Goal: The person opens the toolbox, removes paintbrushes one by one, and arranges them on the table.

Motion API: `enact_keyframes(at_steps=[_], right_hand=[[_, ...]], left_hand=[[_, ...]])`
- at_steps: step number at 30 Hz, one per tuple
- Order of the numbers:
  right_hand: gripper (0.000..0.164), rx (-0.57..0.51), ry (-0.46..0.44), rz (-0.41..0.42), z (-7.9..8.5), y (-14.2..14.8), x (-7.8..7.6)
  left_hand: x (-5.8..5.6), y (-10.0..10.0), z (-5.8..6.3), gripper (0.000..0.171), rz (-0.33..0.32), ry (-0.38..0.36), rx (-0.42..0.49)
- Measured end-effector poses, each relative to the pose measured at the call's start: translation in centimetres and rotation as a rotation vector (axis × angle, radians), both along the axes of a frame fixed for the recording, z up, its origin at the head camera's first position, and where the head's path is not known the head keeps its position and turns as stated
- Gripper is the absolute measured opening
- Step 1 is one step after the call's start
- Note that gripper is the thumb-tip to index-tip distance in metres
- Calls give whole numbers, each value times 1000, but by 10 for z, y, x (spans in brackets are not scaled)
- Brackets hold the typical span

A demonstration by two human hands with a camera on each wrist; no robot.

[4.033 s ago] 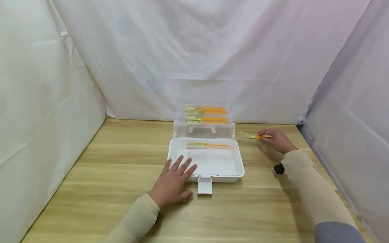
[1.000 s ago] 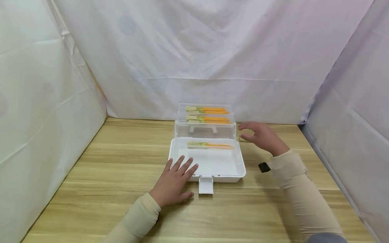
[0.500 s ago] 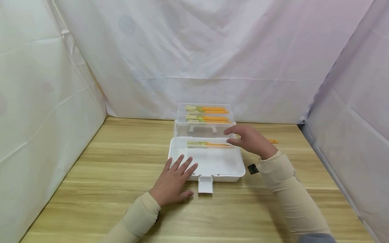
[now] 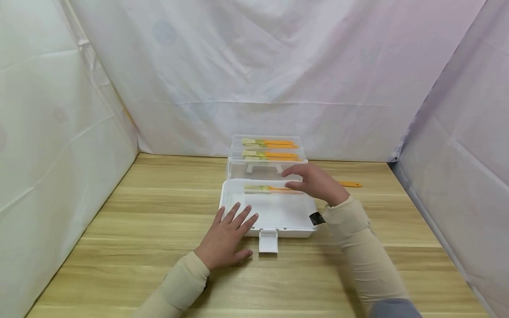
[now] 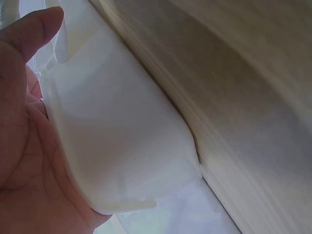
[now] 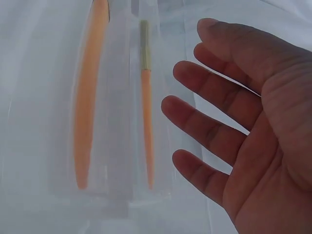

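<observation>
A white plastic case (image 4: 278, 229) stands open on the table, its clear lid section raised at the back. My left hand (image 4: 226, 240) rests on the front left rim with its fingers spread; the left wrist view shows the palm against the case wall (image 5: 117, 122). Along the back of the case lies a paintbrush (image 4: 257, 189) with an orange handle. Over the back right part hovers my right hand (image 4: 318, 183), fingers relaxed and holding nothing. In the right wrist view, brush handles (image 6: 88, 112) appear beside the fingers. Another paintbrush (image 4: 351, 184) lies on the table behind the right hand, partly hidden.
Several paintbrushes (image 4: 280, 155) lie in the clear tiers at the back of the case. A white latch (image 4: 268, 242) hangs down in front. White cloth (image 4: 254, 79) encloses the wooden table (image 4: 159, 256) at the back and sides.
My right hand, which held a paintbrush over the table's right side, has let it go there and moved left over the case. The left hand has stayed in place.
</observation>
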State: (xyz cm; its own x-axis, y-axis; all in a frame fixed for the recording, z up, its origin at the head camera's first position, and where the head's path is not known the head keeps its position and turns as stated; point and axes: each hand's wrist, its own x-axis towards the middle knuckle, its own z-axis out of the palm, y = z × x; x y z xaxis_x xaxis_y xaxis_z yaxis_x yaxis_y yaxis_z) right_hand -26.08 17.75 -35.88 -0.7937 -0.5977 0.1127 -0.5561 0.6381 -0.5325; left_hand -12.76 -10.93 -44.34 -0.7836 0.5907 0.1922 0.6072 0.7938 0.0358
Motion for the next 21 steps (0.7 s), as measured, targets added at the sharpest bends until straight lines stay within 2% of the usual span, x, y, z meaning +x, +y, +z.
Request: enact_keyframes(at_steps=[11, 21], right_hand=[[28, 64, -32, -2, -9, -14, -11], [22, 105, -48, 79, -22, -27, -28]], left_hand=[[-1, 1, 0, 89, 3, 13, -16], [-1, 1, 0, 88, 6, 2, -17]])
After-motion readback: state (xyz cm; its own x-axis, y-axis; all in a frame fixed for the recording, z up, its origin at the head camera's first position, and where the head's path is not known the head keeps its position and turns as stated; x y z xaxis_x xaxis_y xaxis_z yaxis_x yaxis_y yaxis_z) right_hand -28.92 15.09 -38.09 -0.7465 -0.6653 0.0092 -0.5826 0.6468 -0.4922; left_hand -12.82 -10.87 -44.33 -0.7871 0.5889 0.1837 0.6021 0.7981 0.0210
